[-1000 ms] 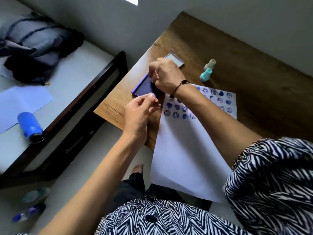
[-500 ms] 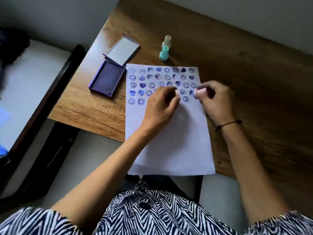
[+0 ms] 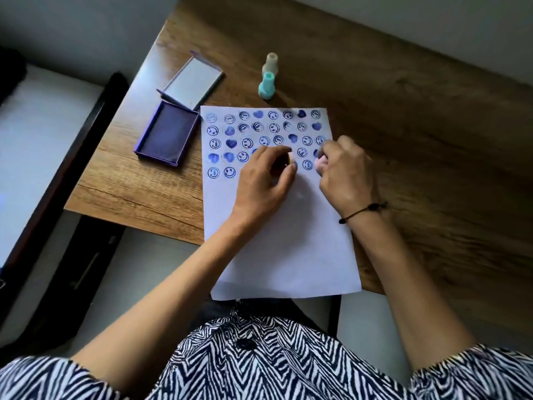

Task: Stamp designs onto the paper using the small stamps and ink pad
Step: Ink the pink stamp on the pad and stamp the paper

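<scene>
— Where are the hands?
— Both are low over the paper (image 3: 284, 241), at the fifth row of blue prints. The left hand (image 3: 264, 180) has its fingers curled closed around a small stamp, mostly hidden. The right hand (image 3: 344, 176) pinches a pink stamp (image 3: 319, 166).
— And the ink pad (image 3: 168, 133)?
— It lies open, left of the paper, on the table (image 3: 403, 111).
</scene>
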`<state>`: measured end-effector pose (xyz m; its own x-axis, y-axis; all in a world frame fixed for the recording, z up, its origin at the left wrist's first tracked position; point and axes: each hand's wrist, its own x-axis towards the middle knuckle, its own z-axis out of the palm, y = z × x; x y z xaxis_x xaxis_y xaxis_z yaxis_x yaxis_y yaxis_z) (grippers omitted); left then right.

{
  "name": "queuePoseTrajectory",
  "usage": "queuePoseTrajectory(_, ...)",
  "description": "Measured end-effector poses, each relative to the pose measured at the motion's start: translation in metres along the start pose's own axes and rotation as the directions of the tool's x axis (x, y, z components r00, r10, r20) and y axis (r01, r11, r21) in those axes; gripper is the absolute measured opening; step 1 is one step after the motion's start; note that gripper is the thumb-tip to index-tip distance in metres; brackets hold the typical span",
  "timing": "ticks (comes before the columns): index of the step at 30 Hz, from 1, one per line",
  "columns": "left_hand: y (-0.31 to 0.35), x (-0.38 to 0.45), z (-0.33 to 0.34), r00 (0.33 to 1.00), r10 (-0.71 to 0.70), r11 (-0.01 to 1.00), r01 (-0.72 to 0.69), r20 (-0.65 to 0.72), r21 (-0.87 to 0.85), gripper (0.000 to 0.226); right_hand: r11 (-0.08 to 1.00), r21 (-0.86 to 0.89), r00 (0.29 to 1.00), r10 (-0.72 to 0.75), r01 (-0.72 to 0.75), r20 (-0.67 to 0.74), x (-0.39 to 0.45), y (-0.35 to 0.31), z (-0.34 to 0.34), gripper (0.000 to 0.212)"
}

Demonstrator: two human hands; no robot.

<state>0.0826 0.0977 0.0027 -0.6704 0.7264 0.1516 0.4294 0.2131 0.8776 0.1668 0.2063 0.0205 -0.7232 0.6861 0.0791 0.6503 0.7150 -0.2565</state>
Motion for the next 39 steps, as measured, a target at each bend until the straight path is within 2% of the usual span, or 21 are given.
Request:
queuePoseTrajectory(5,0.001,0.0,0.0,1.0,-0.013,1.0,0.013,0.011,0.001,0.025,0.995,-0.097,1.0,-0.014,0.014,0.003,-0.003,-0.005,0.001,0.019)
queuePoseTrajectory(10,0.001,-0.001,0.001,1.0,-0.019,1.0,0.019,0.009,-0.001,0.024,0.993,-0.12,0.998,-0.003,0.011,0.067,0.002,-0.012,-0.003,0.02)
queuePoseTrajectory(18,0.0,0.0,0.002,1.0,0.004,0.999,-0.005,0.012,0.033,0.025,0.995,-0.103,0.997,0.008,0.0,0.079,0.004,-0.013,-0.005,0.02)
queuePoseTrajectory(24,-0.002,-0.001,0.002,1.0,0.015,0.999,-0.016,0.016,0.047,0.025,0.998,-0.057,0.998,0.022,-0.018,0.063,0.004,-0.01,-0.003,0.02)
queuePoseTrajectory(26,-0.002,-0.001,0.002,1.0,0.016,0.999,-0.017,0.019,0.038,0.026,0.998,0.022,0.996,0.064,-0.066,0.055,0.006,-0.003,-0.005,0.017)
queuePoseTrajectory(28,-0.002,-0.001,0.001,1.0,0.015,0.999,-0.016,0.016,0.03,0.025,0.978,0.163,0.99,0.138,-0.132,-0.023,0.004,0.006,-0.01,0.014)
queuePoseTrajectory(30,-0.002,0.0,0.001,1.0,0.009,1.0,-0.01,0.011,0.019,0.026,0.935,0.308,0.964,0.228,-0.178,-0.135,-0.002,0.014,-0.018,0.01)
queuePoseTrajectory(32,-0.002,0.0,0.001,1.0,-0.013,1.0,0.013,0.012,-0.003,0.026,0.864,0.459,0.936,0.312,-0.208,-0.162,-0.01,0.019,-0.024,0.004)
queuePoseTrajectory(34,-0.002,0.001,0.001,0.998,-0.058,0.997,0.059,0.023,-0.051,0.027,0.746,0.611,0.923,0.379,-0.263,-0.066,-0.017,0.02,-0.026,0.007)
queuePoseTrajectory(36,-0.001,0.001,-0.001,0.99,-0.132,0.976,0.139,0.055,-0.166,0.029,0.563,0.754,0.898,0.434,-0.338,0.078,-0.022,0.017,-0.026,0.016)
queuePoseTrajectory(39,0.002,0.001,-0.005,0.975,-0.192,0.918,0.218,0.11,-0.331,0.029,0.3,0.867,0.855,0.463,-0.398,0.233,-0.028,0.007,-0.027,0.023)
